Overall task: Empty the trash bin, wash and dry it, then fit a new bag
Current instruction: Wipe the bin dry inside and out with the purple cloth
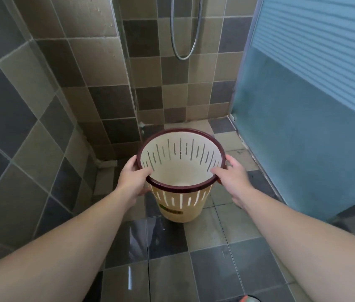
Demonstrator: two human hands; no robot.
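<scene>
Trash bin (180,199): cream plastic, slotted sides, dark maroon rim (178,188), held upright between both hands above the tiled floor (211,247) of a shower area. Whether its base touches the floor cannot be told. No bag or contents visible inside; pale bottom shows through the opening. A small green label sits low on the near outer wall.

Left hand (131,178): grip clasped on the left side of the rim, thumb hooked over the inside, fingers round the outside.

Right hand (232,176): grip clasped on the right side of the rim, thumb inside, fingers outside.

Surroundings: brown and grey tiled walls (98,68); metal shower hose (185,40) hanging in a loop on the back wall; frosted blue glass door (307,105) at the right. Floor tiles near the viewer look glossy.
</scene>
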